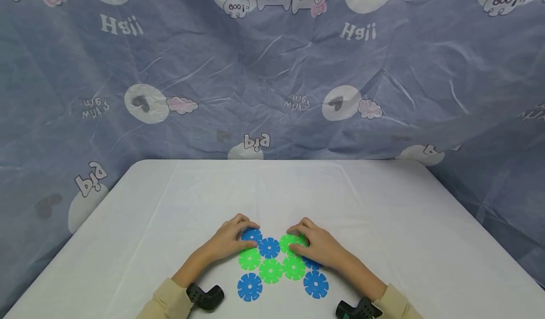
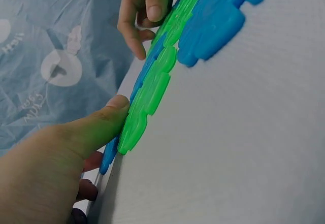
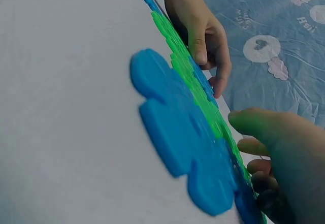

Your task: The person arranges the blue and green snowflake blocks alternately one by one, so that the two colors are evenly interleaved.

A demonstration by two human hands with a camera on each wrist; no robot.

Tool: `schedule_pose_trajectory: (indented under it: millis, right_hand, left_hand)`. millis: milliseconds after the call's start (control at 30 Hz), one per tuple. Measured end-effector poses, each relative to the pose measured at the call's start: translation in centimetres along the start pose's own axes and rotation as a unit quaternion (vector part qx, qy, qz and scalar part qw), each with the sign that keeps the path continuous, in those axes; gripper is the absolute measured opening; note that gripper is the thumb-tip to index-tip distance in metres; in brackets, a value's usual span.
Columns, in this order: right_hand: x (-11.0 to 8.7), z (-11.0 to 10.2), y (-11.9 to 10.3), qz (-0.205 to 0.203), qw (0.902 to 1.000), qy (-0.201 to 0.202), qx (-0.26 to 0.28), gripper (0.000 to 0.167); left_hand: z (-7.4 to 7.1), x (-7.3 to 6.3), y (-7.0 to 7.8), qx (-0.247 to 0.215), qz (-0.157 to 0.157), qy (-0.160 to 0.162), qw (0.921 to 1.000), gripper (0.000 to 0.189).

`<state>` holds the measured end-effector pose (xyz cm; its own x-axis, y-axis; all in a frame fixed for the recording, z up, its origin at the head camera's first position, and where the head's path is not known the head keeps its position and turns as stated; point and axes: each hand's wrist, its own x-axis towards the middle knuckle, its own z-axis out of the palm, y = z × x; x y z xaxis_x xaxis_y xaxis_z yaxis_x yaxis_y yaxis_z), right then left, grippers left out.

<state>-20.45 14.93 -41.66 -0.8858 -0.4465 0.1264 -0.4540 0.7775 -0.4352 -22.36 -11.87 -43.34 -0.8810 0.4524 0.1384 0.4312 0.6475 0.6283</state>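
Observation:
Several flat plastic notched discs, blue and green, lie in a cluster on the white table. My left hand [image 1: 231, 237] grips the blue notched disc [image 1: 253, 234] at the cluster's far left, thumb on the near side and fingers on the far side. Below that thumb is a green notched disc [image 1: 249, 260]. Opposite, my right hand [image 1: 317, 243] holds the far right green notched disc [image 1: 287, 241] between thumb and fingers. Its palm partly hides a blue notched disc [image 1: 312, 264]. Between the hands lies another blue notched disc [image 1: 269, 248].
Nearer me, two more green discs [image 1: 270, 271] sit side by side in the middle. One blue disc [image 1: 250, 287] lies at the near left, another blue disc [image 1: 316, 284] at the near right. A patterned blue cloth [image 1: 255, 73] hangs behind the white table [image 1: 255, 191].

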Motion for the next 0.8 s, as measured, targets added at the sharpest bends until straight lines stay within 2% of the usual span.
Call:
schedule_pose_trajectory:
  millis: [333,567,700,800]
  right_hand:
    - [0.28,-0.02,0.50,-0.009,0.9997,-0.018,0.016,0.041]
    - [0.29,-0.08,0.57,0.007,0.9985,-0.015,0.052,0.040]
    - [0.18,0.07,0.59,0.014,0.9974,-0.016,0.069,0.041]
    - [0.12,0.18,0.55,0.015,0.9971,-0.016,0.073,0.041]
  left_hand:
    - [0.11,0.14,-0.07,-0.017,-0.006,0.011,0.9998,0.042]
    - [0.07,0.45,0.10,-0.042,-0.014,0.018,0.9988,0.039]
    - [0.04,0.42,0.27,-0.080,-0.038,0.031,0.9956,0.031]
    - [-0.07,0.40,0.41,-0.109,-0.061,0.055,0.9907,0.025]
